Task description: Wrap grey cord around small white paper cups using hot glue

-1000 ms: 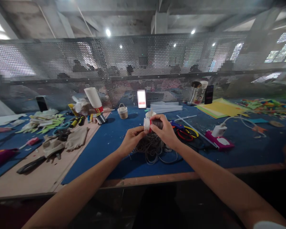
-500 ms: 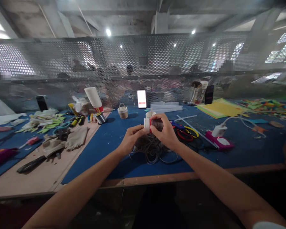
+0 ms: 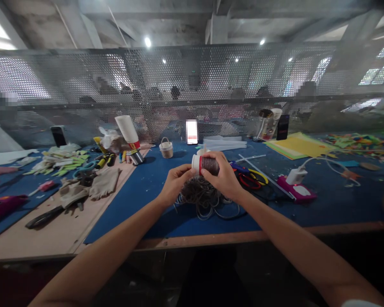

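Note:
Between my hands a small paper cup [image 3: 196, 163], white with a red band, lies on its side above the table. Dark brown cord [image 3: 209, 165] is wound round its right part. My left hand [image 3: 178, 179] grips the white end with thumb and fingers. My right hand [image 3: 223, 175] is closed round the cord-covered part, its thumb near the red band. A loose tangle of grey-brown cord [image 3: 205, 198] lies on the blue table directly below. Behind the held cup, another pale round thing is partly hidden.
Scissors [image 3: 254, 179] lie to the right, near a purple box with a white charger [image 3: 296, 175]. A small basket-like cup [image 3: 166, 149] and a lit phone [image 3: 192, 131] stand behind. Leftward are stacked paper cups [image 3: 127, 130] and gloves [image 3: 104, 183]. Mesh closes off the back.
The held cup has turned slightly, so more of the wound cord shows between my hands. Both hands keep their grip in nearly the same place.

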### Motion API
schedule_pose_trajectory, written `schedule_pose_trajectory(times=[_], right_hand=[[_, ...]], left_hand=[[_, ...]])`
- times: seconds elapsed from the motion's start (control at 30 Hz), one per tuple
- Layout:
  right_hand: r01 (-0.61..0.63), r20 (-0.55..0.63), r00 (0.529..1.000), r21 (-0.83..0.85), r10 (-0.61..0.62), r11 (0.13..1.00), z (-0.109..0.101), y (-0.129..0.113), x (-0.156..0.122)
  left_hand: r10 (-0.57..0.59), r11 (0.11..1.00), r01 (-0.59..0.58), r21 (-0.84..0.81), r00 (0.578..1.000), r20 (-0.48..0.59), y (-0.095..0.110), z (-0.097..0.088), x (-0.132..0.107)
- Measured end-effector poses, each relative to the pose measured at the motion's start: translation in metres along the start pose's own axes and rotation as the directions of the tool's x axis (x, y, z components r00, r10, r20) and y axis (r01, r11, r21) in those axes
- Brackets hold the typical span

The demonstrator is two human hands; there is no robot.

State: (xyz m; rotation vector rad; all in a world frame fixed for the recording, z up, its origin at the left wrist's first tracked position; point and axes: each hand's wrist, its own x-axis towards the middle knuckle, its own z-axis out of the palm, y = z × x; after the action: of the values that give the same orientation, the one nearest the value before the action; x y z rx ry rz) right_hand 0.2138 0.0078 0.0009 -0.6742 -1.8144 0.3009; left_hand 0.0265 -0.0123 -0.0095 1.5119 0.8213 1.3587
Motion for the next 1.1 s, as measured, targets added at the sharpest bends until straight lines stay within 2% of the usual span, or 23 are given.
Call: schedule_pose_trajectory(times=[0.2, 0.37, 0.5, 0.67, 0.9, 1.1], right_hand=[[0.075, 0.002, 0.997, -0.043, -0.075, 0.996, 0.001, -0.003, -0.001], [0.117, 0.029, 0.993, -0.084, -0.115, 0.99, 0.001, -0.004, -0.003], [0.076, 0.023, 0.997, -0.09, -0.074, 0.993, 0.001, -0.006, -0.004], [0.006, 0.035, 0.999, -0.048, -0.005, 0.999, 0.0, -0.004, -0.002], [0.06, 0.037, 0.998, -0.036, -0.058, 0.998, 0.0, -0.008, -0.002], [0.015, 0.018, 1.0, -0.027, -0.015, 1.0, -0.001, -0.008, -0.002]], left_hand=[[-0.021, 0.999, 0.022, 0.046, 0.999, -0.027, -0.002, -0.001, 0.0], [-0.026, 0.999, 0.025, -0.042, 1.0, -0.011, -0.002, 0.0, 0.0], [-0.005, 0.999, 0.005, -0.033, 1.0, -0.004, -0.002, 0.0, 0.001], [0.017, 0.997, -0.016, 0.076, 1.0, -0.01, 0.002, -0.001, 0.0], [0.013, 0.994, -0.011, 0.108, 1.0, -0.016, 0.004, 0.0, -0.002], [0.005, 0.988, -0.009, 0.155, 1.0, 0.021, 0.008, 0.003, -0.004]])
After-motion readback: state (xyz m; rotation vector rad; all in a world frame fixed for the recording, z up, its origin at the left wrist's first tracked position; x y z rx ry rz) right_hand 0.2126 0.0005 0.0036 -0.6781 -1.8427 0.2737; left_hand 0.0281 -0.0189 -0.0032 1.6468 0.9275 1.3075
